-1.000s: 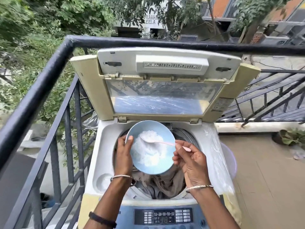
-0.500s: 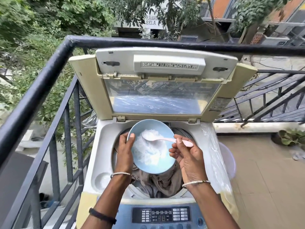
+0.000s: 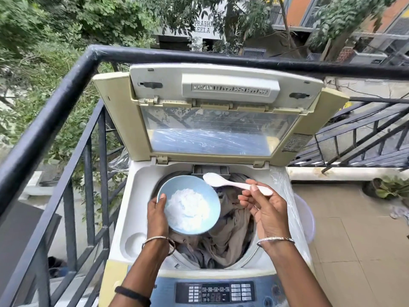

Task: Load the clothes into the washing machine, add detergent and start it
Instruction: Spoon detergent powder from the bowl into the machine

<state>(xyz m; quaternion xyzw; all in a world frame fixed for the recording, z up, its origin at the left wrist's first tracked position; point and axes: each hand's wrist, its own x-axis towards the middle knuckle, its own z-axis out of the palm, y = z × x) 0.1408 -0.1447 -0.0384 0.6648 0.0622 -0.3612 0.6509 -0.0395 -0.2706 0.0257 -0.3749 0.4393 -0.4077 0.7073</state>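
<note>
Clothes (image 3: 230, 235) are loaded in the drum of the washing machine (image 3: 141, 196), and the lid (image 3: 221, 120) stands open against the balcony railing (image 3: 66, 89). My left hand (image 3: 157, 214) grips a blue bowl (image 3: 177, 185) by its near edge, thumb over the rim, and holds it above the left part of the drum opening. The bowl carries a heap of white detergent (image 3: 188, 207) and appears tilted towards me. My right hand (image 3: 269, 209) pinches the handle of a white spoon (image 3: 234, 185) between thumb and fingers. Its heaped head hangs just past the bowl's far rim, over the back of the opening and near the grey slot (image 3: 210, 170) in the rear wall. I judge the dosing step under way, with the start not yet done. First risk: the spoon is piled high, so any roll of my wrist would drop powder on the machine's top rather than on the laundry. Second: this is an open balcony, and a gust could scatter fine powder. Third: the bowl is gripped at one side only, so a slip or further tilt would dump the whole heap, or the bowl itself, into the drum. Fourth: my forearms pass above the control panel (image 3: 214, 292), where a careless brush might press a button early.
</note>
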